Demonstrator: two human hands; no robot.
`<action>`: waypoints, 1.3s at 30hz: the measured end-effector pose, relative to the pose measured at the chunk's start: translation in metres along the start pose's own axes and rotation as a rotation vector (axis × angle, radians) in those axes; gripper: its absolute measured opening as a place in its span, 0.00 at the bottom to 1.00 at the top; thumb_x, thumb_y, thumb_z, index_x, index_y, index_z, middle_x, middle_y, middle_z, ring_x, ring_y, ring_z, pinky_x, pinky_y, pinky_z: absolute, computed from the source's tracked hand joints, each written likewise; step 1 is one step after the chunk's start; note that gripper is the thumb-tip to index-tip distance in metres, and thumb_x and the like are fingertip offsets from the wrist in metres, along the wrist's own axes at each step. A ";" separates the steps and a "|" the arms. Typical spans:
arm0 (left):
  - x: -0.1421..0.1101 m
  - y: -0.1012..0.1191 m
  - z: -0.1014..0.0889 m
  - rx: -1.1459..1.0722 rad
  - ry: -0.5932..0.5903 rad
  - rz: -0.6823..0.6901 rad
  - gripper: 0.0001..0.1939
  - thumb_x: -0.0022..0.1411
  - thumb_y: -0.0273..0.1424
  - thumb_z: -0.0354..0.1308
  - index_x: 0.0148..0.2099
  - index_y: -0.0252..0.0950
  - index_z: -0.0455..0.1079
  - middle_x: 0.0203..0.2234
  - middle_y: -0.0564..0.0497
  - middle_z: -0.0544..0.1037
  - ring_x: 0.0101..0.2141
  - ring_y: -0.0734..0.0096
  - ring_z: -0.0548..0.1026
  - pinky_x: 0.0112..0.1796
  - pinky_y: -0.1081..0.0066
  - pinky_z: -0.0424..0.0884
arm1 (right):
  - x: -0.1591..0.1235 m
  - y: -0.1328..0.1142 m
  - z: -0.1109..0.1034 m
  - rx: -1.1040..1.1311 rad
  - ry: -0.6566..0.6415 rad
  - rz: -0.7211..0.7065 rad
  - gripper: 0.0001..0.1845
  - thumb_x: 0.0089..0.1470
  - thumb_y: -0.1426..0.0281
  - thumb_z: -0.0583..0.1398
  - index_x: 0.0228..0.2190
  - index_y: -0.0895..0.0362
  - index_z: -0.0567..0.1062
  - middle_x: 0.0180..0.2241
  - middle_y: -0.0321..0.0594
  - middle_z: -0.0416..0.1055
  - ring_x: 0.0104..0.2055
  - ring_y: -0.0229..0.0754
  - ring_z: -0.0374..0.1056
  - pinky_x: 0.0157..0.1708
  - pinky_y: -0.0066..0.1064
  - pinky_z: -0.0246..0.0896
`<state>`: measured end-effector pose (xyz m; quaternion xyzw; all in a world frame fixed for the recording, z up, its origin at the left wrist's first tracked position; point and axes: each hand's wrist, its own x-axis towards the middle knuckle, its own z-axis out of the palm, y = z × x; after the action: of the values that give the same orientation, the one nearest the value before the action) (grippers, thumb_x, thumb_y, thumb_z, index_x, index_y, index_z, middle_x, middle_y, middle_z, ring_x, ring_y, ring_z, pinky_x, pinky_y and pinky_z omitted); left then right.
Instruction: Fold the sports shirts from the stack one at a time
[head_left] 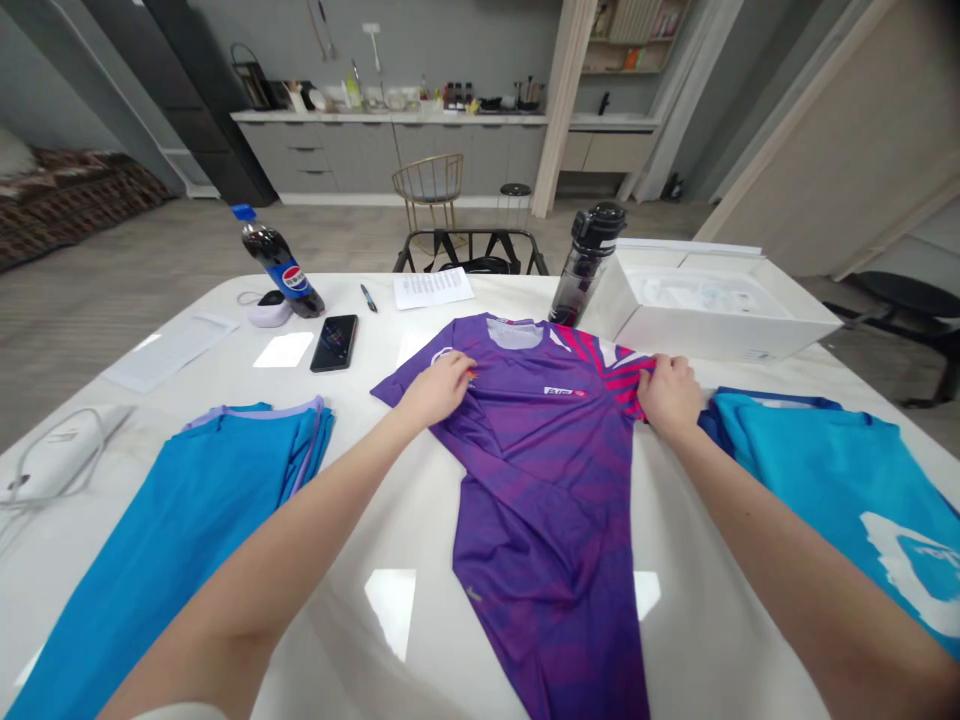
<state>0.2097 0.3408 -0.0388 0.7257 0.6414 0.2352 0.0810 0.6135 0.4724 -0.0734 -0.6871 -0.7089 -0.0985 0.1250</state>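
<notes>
A purple and pink sports shirt (544, 470) lies flat on the white table (397, 520), collar away from me. My left hand (439, 388) rests on its left shoulder and sleeve, fingers curled into the fabric. My right hand (670, 395) grips the pink-striped right sleeve with closed fingers. Both forearms reach in from the bottom of the view.
A folded blue garment (187, 510) lies at the left, a blue shirt with a white print (847, 480) at the right. Behind stand a cola bottle (279, 262), a phone (334, 342), a pen (368, 298), a paper sheet (433, 287), a dark flask (586, 262) and an open white box (705, 305).
</notes>
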 end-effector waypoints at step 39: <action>-0.017 -0.077 -0.052 0.415 0.163 -0.185 0.20 0.69 0.25 0.45 0.58 0.33 0.71 0.53 0.36 0.74 0.54 0.51 0.72 0.57 0.52 0.63 | 0.019 0.017 0.036 0.032 -0.268 -0.411 0.35 0.66 0.47 0.43 0.69 0.43 0.59 0.72 0.41 0.51 0.71 0.65 0.45 0.63 0.68 0.43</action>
<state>0.1166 0.3271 -0.0293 0.6438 0.7440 0.1477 -0.1006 0.6281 0.5024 -0.1017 -0.5331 -0.8456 -0.0184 0.0179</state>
